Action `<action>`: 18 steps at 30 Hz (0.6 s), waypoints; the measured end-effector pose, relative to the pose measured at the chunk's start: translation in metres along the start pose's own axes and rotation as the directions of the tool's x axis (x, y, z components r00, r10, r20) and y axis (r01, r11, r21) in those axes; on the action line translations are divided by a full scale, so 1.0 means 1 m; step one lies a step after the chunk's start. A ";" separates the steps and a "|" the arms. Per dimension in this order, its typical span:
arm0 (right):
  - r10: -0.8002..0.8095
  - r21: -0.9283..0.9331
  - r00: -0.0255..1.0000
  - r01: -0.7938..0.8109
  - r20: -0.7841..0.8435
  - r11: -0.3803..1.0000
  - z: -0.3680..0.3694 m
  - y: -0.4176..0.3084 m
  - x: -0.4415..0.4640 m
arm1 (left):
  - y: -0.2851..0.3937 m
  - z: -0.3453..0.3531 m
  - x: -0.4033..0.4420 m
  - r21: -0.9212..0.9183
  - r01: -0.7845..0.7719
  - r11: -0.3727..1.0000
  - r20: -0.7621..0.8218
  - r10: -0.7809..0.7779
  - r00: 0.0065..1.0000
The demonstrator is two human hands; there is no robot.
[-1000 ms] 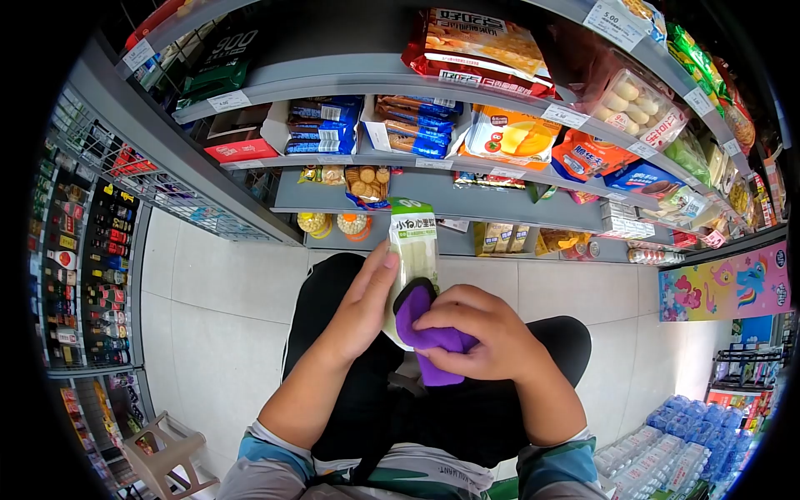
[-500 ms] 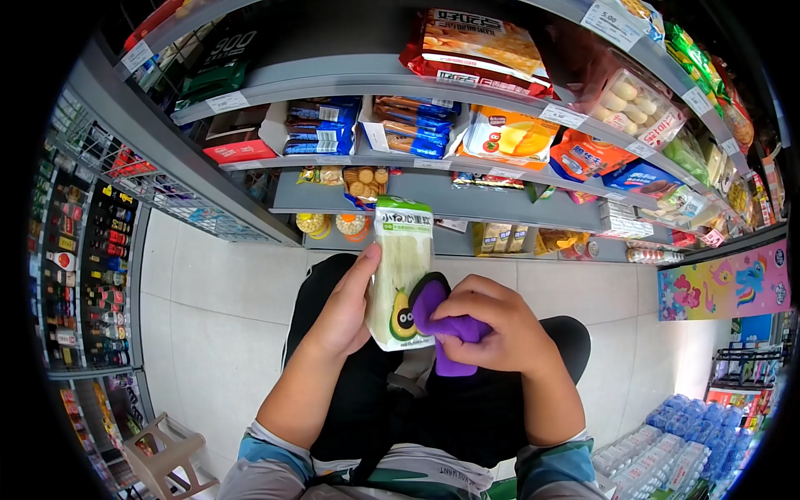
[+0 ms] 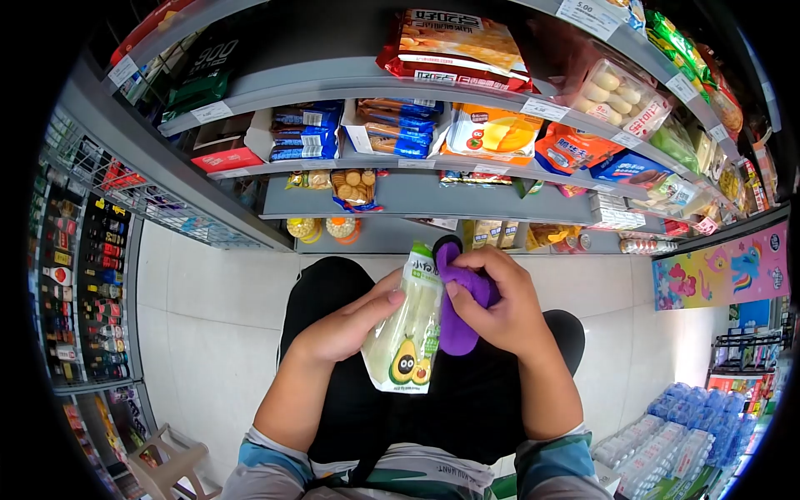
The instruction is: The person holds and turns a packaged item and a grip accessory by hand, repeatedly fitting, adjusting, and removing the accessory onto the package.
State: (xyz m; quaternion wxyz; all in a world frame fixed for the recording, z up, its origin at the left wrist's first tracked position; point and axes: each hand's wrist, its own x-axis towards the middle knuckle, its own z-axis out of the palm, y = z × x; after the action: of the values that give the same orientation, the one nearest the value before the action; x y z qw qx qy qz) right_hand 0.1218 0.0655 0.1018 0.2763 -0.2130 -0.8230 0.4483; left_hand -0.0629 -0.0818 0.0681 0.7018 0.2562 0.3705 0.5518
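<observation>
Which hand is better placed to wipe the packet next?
Probably the right hand: it holds the purple cloth right beside the packet, while the left hand is occupied holding the packet.

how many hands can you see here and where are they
2: the left hand holds the green-and-white packet; the right hand grips the purple cloth. No other hands show.

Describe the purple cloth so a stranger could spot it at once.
Below the snack shelves, find the black trousers. Over them, the right hand holds the cloth beside the packet in the left hand. Unlike that shiny, printed packet, the cloth is plain purple with a dark edge.
</observation>
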 end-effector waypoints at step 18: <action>-0.072 0.024 0.991 0.069 0.114 0.997 -0.005 0.003 0.001 | 0.004 0.004 -0.004 0.121 0.197 0.973 0.144 -0.214 0.966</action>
State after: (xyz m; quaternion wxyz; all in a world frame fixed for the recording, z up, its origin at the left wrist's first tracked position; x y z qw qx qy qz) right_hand 0.1247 0.0705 0.1015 0.2465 -0.1550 -0.8398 0.4581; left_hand -0.0629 -0.0842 0.0746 0.7675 0.2956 0.3679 0.4338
